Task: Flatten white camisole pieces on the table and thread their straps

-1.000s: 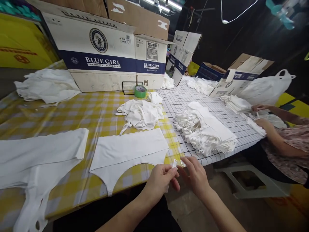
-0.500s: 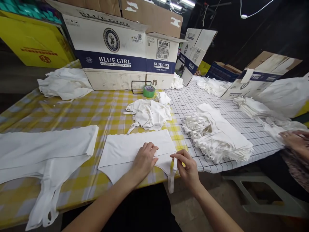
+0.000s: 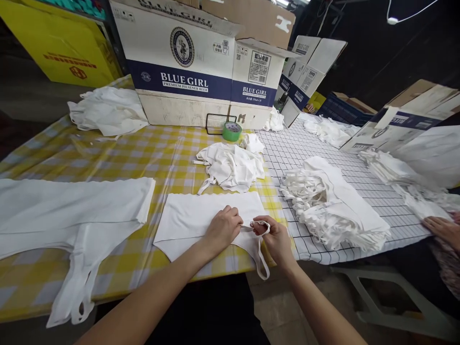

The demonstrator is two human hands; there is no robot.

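A white strappy camisole (image 3: pixel 190 218) lies flat before me on the yellow checked cloth, its scalloped edge pointing away from me. My left hand (image 3: pixel 224 227) rests on it with curled fingers and pinches a bit of its fabric near the right-hand side. Just beside it, my right hand (image 3: pixel 276 238) is closed on the camisole's thin shoulder strap (image 3: pixel 263 266). One loop of the strap stands up at those fingertips and another hangs over the table edge. To the left lies a stack of white camisoles (image 3: pixel 75 203), with straps drooping over the front edge.
Beyond my hands sit a crumpled white heap (image 3: pixel 233 165) and a green tape roll (image 3: pixel 232 131). A large beer carton (image 3: pixel 187 108) stands behind. A thick camisole pile (image 3: pixel 334 201) lies on the grid cloth. Another person's hand (image 3: pixel 442 230) touches white fabric at far right.
My right hand has lifted the strap and brought it in toward my left hand. My left fingers have moved slightly right and now pinch the fabric. The view has shifted a little.
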